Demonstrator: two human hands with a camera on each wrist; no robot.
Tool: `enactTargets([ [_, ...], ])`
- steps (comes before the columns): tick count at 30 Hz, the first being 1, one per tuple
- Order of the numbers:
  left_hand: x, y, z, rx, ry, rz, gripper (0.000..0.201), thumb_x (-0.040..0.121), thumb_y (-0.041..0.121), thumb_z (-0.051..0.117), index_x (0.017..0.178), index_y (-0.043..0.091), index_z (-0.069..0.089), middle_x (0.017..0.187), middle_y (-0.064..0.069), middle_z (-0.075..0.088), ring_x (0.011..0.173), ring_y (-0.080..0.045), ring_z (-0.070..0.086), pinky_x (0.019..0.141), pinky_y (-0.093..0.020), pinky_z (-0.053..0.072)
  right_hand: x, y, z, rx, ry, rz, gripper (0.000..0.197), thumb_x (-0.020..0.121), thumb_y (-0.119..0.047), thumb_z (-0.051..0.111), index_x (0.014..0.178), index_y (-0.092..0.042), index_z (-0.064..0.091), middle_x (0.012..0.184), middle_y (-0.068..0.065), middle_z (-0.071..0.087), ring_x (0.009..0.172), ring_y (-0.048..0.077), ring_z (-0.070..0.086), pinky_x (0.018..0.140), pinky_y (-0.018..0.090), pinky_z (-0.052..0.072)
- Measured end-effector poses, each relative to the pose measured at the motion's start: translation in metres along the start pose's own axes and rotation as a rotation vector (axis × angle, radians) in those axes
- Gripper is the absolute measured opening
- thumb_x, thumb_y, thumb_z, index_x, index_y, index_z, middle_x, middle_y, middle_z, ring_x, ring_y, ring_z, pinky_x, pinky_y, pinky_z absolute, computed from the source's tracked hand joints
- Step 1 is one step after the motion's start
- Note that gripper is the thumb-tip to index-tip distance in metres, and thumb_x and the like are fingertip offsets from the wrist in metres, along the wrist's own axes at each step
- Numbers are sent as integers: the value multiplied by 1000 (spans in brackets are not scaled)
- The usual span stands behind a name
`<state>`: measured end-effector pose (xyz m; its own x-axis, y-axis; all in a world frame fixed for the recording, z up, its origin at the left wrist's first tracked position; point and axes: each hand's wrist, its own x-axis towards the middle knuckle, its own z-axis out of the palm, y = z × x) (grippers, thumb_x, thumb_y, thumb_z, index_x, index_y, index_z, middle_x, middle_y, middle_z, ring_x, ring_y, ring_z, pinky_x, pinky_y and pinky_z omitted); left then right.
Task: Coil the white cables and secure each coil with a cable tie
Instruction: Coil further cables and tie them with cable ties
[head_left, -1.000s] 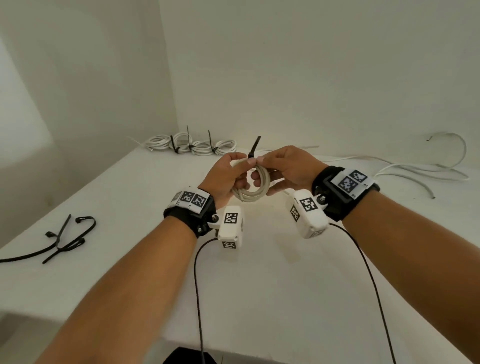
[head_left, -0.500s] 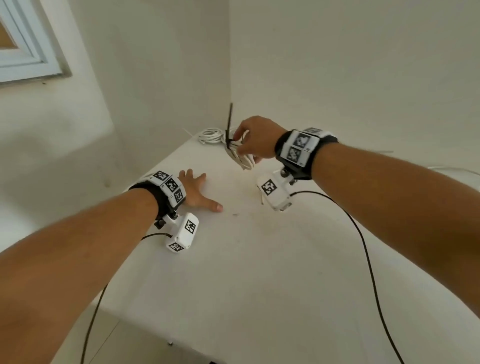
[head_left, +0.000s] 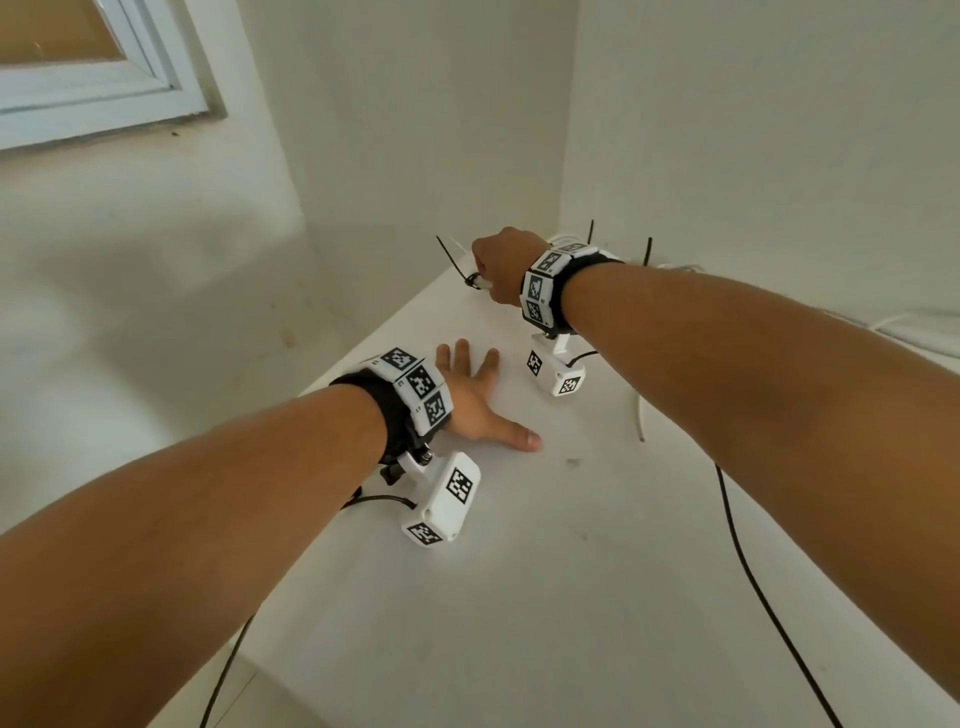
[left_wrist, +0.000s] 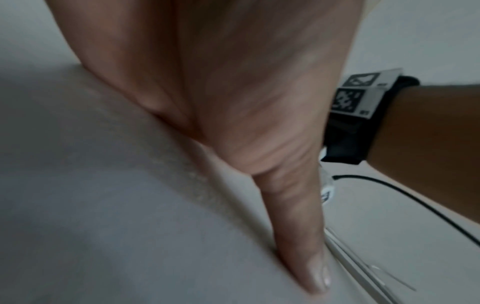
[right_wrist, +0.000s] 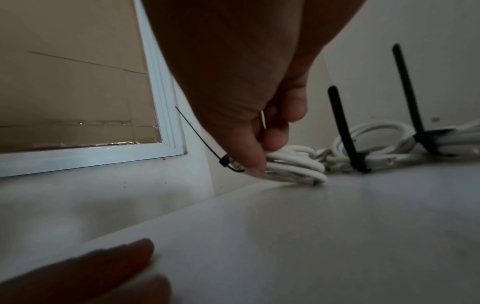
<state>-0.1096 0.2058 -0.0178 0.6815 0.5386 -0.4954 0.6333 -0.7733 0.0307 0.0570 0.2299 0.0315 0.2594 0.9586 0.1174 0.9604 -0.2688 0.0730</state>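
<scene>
My right hand (head_left: 496, 265) reaches to the far corner of the white table (head_left: 571, 571) and grips a white cable coil (right_wrist: 296, 168) bound by a black cable tie (right_wrist: 207, 144). The coil's lower edge sits at the table surface; whether it touches I cannot tell. The tie's tail (head_left: 451, 255) sticks up to the left of the fist. Just to the right lie other tied coils (right_wrist: 374, 142) with upright black tie tails (right_wrist: 342, 127). My left hand (head_left: 478, 395) lies flat on the table with fingers spread, holding nothing; its thumb (left_wrist: 301, 242) presses the surface.
Walls meet right behind the coils. A framed window (head_left: 104, 78) is on the left wall. The table's left edge (head_left: 363, 348) runs close to my left hand. A loose white cable end (head_left: 640, 415) lies right of the right wrist. Black camera leads (head_left: 753, 571) trail back.
A second ago both hands held the coil in mid-air. Since then the left hand let go and went flat on the table, and the right hand carried the tied coil to the far corner beside the others.
</scene>
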Motion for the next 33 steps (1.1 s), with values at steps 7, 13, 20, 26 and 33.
enactTargets([
  [7,-3,1,-4,-21,-20,15,132,69,84,59,154,26,-23,160,-13,-31,148,-35,-26,119,-54,-3,16,-11,18,8,-106,-37,20,85,-18,66,101,-6,69,101,11,71,95,32,67,86,42,56],
  [13,-1,-1,-4,-39,-13,8,133,67,84,60,154,27,-23,160,-11,-31,148,-34,-26,119,-54,-4,-2,-3,7,82,-122,-54,35,88,-21,70,121,-13,67,125,6,65,117,27,59,101,37,46],
  [20,-6,-1,-3,-37,20,0,132,67,85,59,155,27,-21,161,-11,-29,148,-34,-24,119,-55,-4,-76,34,-14,58,-210,-75,29,89,-8,55,106,-19,75,114,-2,71,110,21,63,89,22,42],
  [26,-13,2,-1,-18,44,-16,128,69,86,55,155,27,-19,162,-10,-26,150,-34,-21,119,-56,-1,-142,72,-8,-29,-317,14,42,88,2,51,121,-20,67,128,-1,62,120,21,55,93,24,38],
  [33,-20,6,-1,-26,68,-38,121,75,81,56,156,27,-15,164,-10,-22,151,-33,-18,120,-53,2,-182,91,4,-4,-219,64,8,89,-18,66,93,-25,68,103,-1,67,102,22,61,82,31,48],
])
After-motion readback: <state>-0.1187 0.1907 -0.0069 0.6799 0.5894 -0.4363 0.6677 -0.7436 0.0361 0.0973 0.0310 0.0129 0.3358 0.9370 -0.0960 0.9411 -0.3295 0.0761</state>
